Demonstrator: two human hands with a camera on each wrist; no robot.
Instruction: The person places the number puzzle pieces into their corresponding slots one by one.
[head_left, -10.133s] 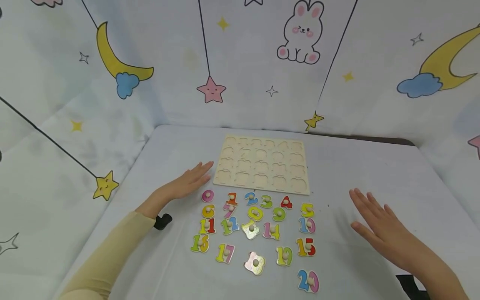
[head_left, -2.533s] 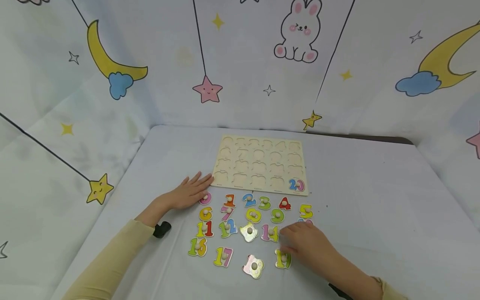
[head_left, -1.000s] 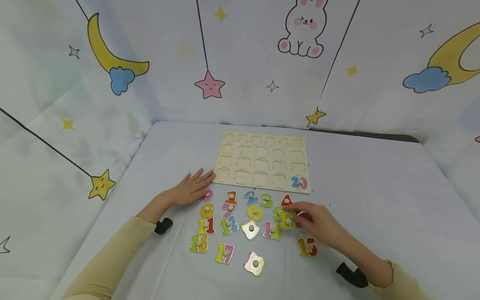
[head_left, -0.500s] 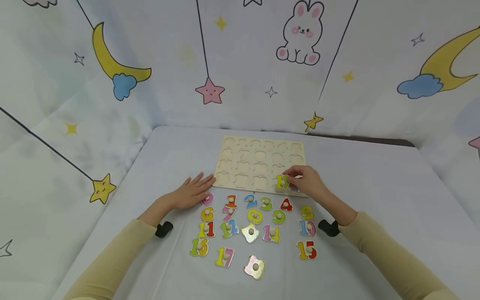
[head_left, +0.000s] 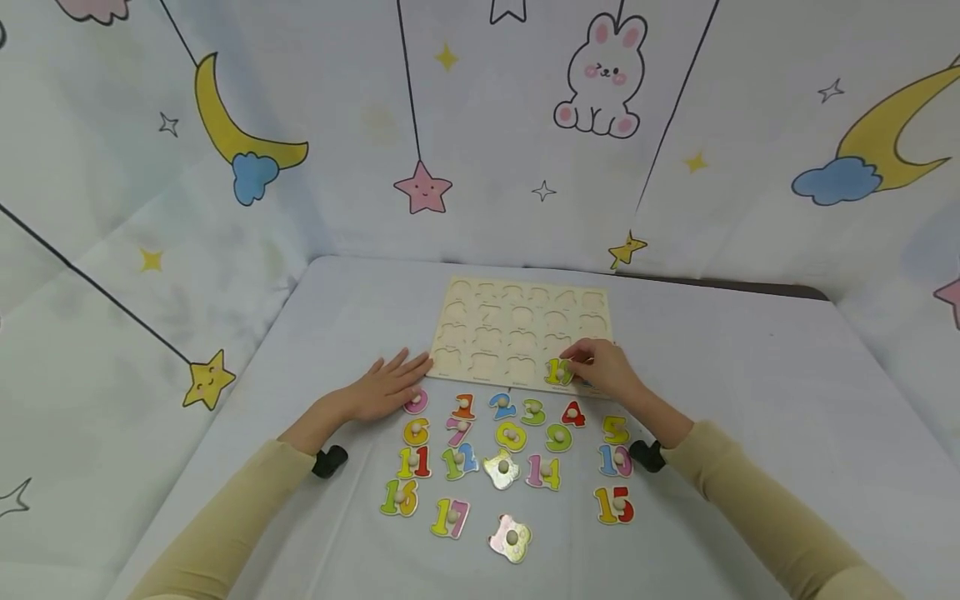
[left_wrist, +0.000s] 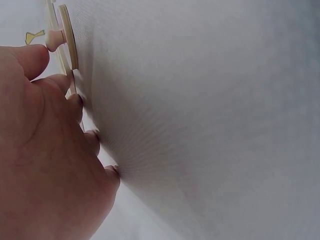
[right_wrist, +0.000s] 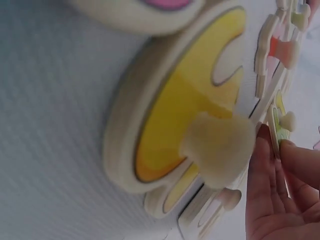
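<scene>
Tabletop (head_left: 787,375): white-covered, its far corners rounded, with a dark strip (head_left: 757,286) along the far right edge
Backdrop (head_left: 510,237): pale, creased fabric rising at the far side and at left
Printed figures: a yellow moon (head_left: 210,104) with a blue cloud (head_left: 255,177) far left, a pink star (head_left: 423,190) and a winking bunny (head_left: 606,75) at far center, a 2nd moon (head_left: 877,125) far right
Puzzle board (head_left: 517,292): light wood, flat at the table's far middle, recesses facing up
Board lettering: tiny print below the recesses, too small to read
Readable numerals: 0 to 12 and 14 to 17, brightly colored on knobbed pieces (head_left: 512,436) spread on the near side of the board
Shiny pieces (head_left: 510,542): 2 of them, glare hiding their faces
Right hand (head_left: 606,367): thumb and fingers pinch a yellow-and-green piece (head_left: 555,372) at the board's near right; its 1 is readable, its other digit partly covered, and whether it is seated cannot be told
Left hand (head_left: 382,387): fingers straight and spread, resting by the board's near left corner, beside the 0
Sleeves (head_left: 787,525): beige
</scene>
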